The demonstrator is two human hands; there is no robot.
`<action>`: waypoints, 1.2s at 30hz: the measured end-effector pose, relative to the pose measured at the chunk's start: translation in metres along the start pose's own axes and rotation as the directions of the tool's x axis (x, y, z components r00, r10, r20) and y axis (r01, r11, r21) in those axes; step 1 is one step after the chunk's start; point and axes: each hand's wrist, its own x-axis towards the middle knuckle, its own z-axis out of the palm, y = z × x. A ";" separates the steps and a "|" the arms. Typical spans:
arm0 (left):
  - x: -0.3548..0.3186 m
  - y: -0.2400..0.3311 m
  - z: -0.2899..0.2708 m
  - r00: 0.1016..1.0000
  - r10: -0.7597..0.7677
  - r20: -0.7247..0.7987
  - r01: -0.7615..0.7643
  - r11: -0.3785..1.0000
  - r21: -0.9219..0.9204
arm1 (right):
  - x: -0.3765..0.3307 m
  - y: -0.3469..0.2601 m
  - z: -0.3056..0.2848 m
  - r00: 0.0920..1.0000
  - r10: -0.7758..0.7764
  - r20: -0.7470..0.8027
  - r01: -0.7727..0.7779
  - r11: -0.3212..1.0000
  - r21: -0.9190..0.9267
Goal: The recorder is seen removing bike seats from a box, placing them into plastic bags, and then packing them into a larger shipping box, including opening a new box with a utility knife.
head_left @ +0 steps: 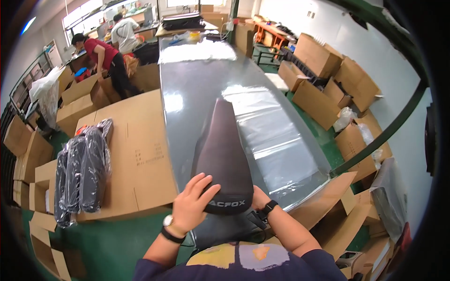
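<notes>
A long black padded bike seat (222, 154) lies lengthwise before me over the grey-topped table, its narrow end pointing away and its wide end towards me. My left hand (193, 199) rests on the wide end's left side, fingers spread apart over the cover. Against the right edge of that same end, my right hand (259, 198) is closed on the seat, with most of its fingers hidden behind it. The seat's underside is out of sight.
Clear plastic sheeting (269, 136) covers part of the grey table (185, 117). To the left, several plastic-wrapped black seats (84, 168) lie on a large carton (140, 154). Opened cartons (311, 103) crowd the right, beside a green metal frame (391, 129). Two people (105, 54) work at the far left.
</notes>
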 end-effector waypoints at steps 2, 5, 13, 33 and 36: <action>-0.023 -0.017 0.039 0.995 -0.104 -0.004 0.104 0.994 0.045 | -0.019 0.013 -0.001 0.955 0.264 -0.136 -0.287 0.940 -0.186; -0.028 -0.022 0.066 0.982 -0.183 -0.051 0.186 0.980 0.065 | -0.053 0.034 -0.026 0.924 0.336 -0.182 -0.357 0.928 -0.104; -0.019 -0.039 0.112 0.923 -0.354 -0.152 0.303 0.911 -0.279 | -0.089 0.052 -0.047 0.903 0.250 -0.349 -0.281 0.959 -0.042; -0.088 -0.071 0.146 0.910 -0.258 0.326 0.291 0.955 -0.057 | -0.086 0.073 -0.046 0.869 0.120 -0.481 -0.120 0.992 0.031; -0.092 -0.055 0.134 0.887 -0.264 0.378 0.291 0.956 -0.017 | -0.082 0.078 -0.045 0.838 0.072 -0.541 -0.069 0.997 0.027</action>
